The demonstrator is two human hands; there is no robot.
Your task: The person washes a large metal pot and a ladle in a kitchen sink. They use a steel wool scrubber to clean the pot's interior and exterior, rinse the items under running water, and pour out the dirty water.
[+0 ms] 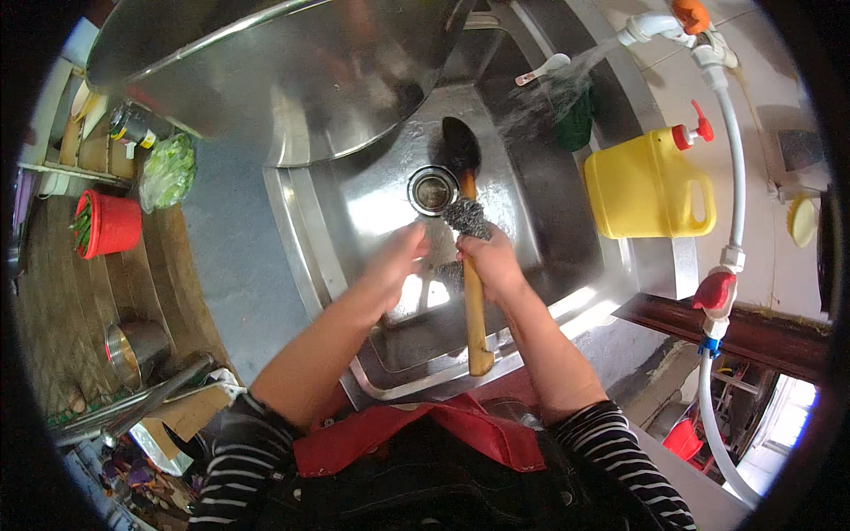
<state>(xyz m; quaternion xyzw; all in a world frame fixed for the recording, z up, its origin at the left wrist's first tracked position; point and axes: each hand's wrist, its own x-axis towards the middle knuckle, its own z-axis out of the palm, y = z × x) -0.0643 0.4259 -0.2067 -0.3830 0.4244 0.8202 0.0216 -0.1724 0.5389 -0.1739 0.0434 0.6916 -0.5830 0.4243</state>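
My right hand (493,260) is closed on a steel wool scourer (466,218) and lies across the wooden handle of a ladle (474,312). Whether its fingers also grip the handle is hard to tell. The ladle's dark bowl (463,145) points away from me, beside the drain (433,190), and its notched handle end reaches over the sink's front rim. Left of the handle, above the basin, is my left hand (402,259). It is blurred, with its fingers partly hidden, and nothing shows in it. Both hands are over the stainless steel sink (524,226).
A large metal pot (285,86) overhangs the sink's far left. Water sprays from the white tap (654,28) at far right, past a white spoon (543,70) and a green container (575,119). A yellow pump jug (641,189) stands right. A red bucket (113,224) is left.
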